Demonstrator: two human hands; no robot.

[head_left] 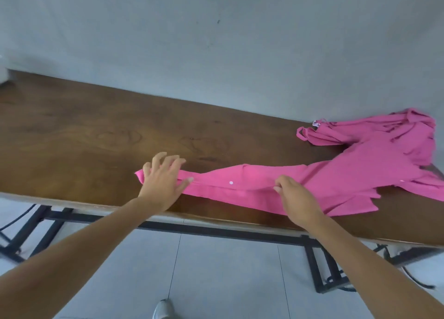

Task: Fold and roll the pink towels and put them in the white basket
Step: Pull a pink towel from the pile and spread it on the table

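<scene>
1. On the brown wooden tabletop [84,131], a pink towel [252,186] lay stretched in a long, narrow band along the near edge, with a small white dot [231,182] on its middle.
2. The left grip [163,181] was released: its spread fingers rested flat on the towel's left end, with the thumb lying along the fabric.
3. The right grip [293,194] pinched a raised fold of the same towel further right, fingers curled around the fabric.
4. Toward the right, the band widened and ran into a bunched pink heap [384,138] at the tabletop's far right end; whether this was one piece or several could not be told.
5. Beneath the tabletop ran a black metal frame [216,231], standing on a pale tiled floor [228,282].
6. A light-coloured shoe [163,309] showed at the bottom edge.
7. Behind the tabletop stood a grey wall [216,42].
</scene>
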